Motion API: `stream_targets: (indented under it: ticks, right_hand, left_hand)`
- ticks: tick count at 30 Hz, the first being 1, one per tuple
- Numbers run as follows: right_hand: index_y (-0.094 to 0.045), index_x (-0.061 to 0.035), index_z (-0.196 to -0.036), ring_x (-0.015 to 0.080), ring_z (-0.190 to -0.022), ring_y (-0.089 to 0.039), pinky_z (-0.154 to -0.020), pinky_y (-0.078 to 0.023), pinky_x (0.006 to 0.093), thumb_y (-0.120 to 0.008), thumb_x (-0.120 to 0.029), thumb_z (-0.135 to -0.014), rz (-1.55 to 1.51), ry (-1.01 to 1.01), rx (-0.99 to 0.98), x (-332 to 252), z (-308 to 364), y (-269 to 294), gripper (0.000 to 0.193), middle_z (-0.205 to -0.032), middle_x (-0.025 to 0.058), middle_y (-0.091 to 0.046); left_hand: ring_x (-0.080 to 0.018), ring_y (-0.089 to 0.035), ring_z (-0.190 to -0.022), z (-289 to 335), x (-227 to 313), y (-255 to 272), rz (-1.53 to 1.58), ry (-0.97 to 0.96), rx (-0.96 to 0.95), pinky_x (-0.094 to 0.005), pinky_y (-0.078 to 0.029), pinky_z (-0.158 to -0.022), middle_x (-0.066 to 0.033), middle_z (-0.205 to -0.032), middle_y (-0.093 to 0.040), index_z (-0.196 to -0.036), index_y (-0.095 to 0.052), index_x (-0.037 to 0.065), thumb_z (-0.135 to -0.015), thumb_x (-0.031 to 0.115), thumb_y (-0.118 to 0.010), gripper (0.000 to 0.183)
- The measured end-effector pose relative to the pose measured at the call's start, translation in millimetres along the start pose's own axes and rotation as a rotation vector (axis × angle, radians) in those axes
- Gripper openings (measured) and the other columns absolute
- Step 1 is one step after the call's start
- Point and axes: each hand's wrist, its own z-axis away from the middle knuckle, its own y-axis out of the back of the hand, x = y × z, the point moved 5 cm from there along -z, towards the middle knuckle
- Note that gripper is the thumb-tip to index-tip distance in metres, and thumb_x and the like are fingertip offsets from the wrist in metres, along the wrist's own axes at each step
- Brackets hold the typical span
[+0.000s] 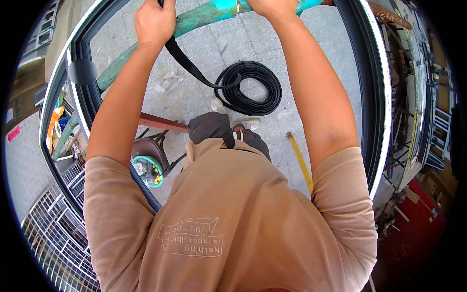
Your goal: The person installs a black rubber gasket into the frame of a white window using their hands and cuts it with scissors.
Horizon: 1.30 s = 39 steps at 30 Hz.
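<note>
My left hand is closed around a flat black rubber strip at the top of the view. From there the strip hangs down to a black coil lying on the grey paving. My right hand is at the top edge, close to a turquoise-painted pipe; its fingers are cut off by the picture's edge. Both arms reach forward inside a large dark frame with white outer edges. The pipe crosses beneath the frame's left side.
A yellow bar lies on the floor at right. To the left are a brown chair, a turquoise bucket of small scraps and a reddish beam. White metal grilles stand lower left; racks of metal line the right.
</note>
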Motion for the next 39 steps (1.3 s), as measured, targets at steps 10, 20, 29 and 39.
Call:
stream_targets:
  ticks: [10,20,29,39]
  right_hand:
    - [-0.088,-0.0146,-0.101,0.0431,-0.097,-0.079,-0.093,-0.060,0.0561,-0.065,-0.045,-0.099,0.038,0.049,0.085,12.1,0.5,-5.4,0.038,-0.099,0.0201,-0.083]
    - [-0.088,-0.0108,-0.109,0.0452,-0.102,-0.078,-0.097,-0.058,0.0568,-0.063,-0.044,-0.102,0.056,0.020,0.002,7.5,-5.7,-9.9,0.042,-0.103,0.0245,-0.082]
    - [-0.086,-0.0117,-0.100,0.0435,-0.099,-0.077,-0.090,-0.058,0.0587,-0.062,-0.044,-0.104,0.056,0.093,0.036,6.1,-3.5,-13.3,0.040,-0.099,0.0200,-0.083]
    - [-0.085,-0.0114,-0.096,0.0443,-0.090,-0.078,-0.084,-0.059,0.0595,-0.064,-0.040,-0.101,0.037,0.120,0.096,4.9,-2.6,-6.6,0.036,-0.092,0.0211,-0.081]
  left_hand:
    - [-0.0566,-0.075,-0.094,11.8,17.1,-2.3,0.045,0.048,-0.039,-0.0638,-0.059,-0.087,-0.0340,-0.097,-0.077,-0.117,-0.069,-0.001,-0.107,0.045,-0.064,0.047]
    - [-0.0533,-0.076,-0.092,14.2,19.6,9.4,0.119,0.116,-0.023,-0.0636,-0.059,-0.089,-0.0308,-0.094,-0.078,-0.110,-0.073,0.002,-0.104,0.043,-0.066,0.042]
    - [-0.0515,-0.076,-0.101,17.3,17.5,11.5,0.097,0.182,0.002,-0.0630,-0.058,-0.093,-0.0284,-0.101,-0.079,-0.112,-0.077,0.005,-0.104,0.047,-0.066,0.044]
    - [-0.0523,-0.074,-0.101,11.8,17.0,5.8,0.128,0.153,0.007,-0.0638,-0.057,-0.092,-0.0291,-0.102,-0.078,-0.110,-0.076,0.004,-0.109,0.050,-0.059,0.048]
